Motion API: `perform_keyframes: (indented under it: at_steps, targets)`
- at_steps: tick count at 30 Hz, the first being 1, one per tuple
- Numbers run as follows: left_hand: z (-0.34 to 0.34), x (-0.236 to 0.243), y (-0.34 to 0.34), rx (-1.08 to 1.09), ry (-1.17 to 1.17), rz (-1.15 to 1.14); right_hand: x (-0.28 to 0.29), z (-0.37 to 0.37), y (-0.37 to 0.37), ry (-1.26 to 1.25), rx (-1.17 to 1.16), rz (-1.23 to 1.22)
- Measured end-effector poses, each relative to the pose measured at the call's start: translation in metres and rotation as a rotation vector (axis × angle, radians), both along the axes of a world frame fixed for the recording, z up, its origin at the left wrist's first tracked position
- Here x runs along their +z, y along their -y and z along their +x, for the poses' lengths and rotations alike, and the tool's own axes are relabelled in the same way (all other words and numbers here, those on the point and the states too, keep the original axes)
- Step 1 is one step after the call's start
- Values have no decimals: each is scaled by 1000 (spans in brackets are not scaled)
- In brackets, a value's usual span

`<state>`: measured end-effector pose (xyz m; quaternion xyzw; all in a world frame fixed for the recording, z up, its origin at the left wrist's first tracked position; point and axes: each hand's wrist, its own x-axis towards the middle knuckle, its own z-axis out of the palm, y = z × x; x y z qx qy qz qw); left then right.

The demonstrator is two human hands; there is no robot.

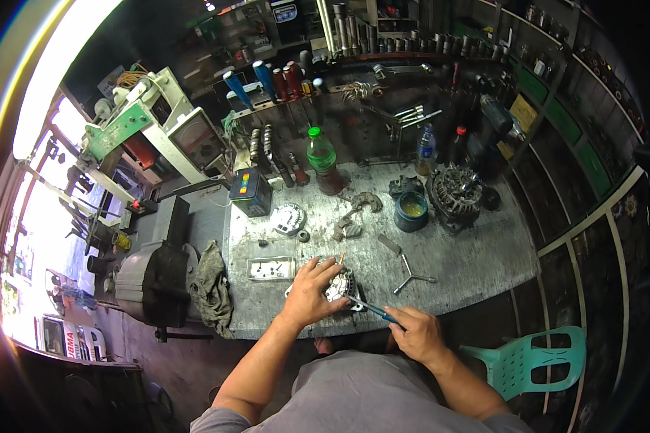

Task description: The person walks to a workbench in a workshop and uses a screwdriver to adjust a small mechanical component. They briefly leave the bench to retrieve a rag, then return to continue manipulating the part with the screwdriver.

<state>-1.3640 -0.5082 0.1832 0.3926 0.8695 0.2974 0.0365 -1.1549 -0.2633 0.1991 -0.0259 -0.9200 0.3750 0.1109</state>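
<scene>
At the front edge of the metal workbench (440,281), my left hand (314,290) is laid over a silver, slotted alternator housing (341,286) and grips it, thumb toward me and fingers on its far side. The hand hides part of the housing. My right hand (417,334) is wrapped round the blue-green handle of a screwdriver (378,311). Its shaft points left, with the tip against or very close to the housing's near side, beside my left thumb; exact contact is too small to tell.
Behind my hands are a clear tray of small parts (271,269), a second silver housing (288,219) and a three-armed wrench (410,276). Farther right stand a dark cup (412,213) and a whole alternator (455,191). A vise (152,278) and a rag (211,289) are left.
</scene>
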Motion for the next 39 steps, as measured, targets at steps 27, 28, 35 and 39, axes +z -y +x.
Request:
perform_keyframes:
  at_steps: [27,28,35,39]
  targets:
    - [2,-15,6,-50,49,65,11,-16,-5,385,-39,96]
    - [2,-15,6,-50,48,65,12,-15,-5,361,-53,91]
    - [0,-17,8,-67,49,87,11,-10,3,362,-90,-17]
    - [-2,-16,10,-95,53,71,4,-6,3,337,-104,47]
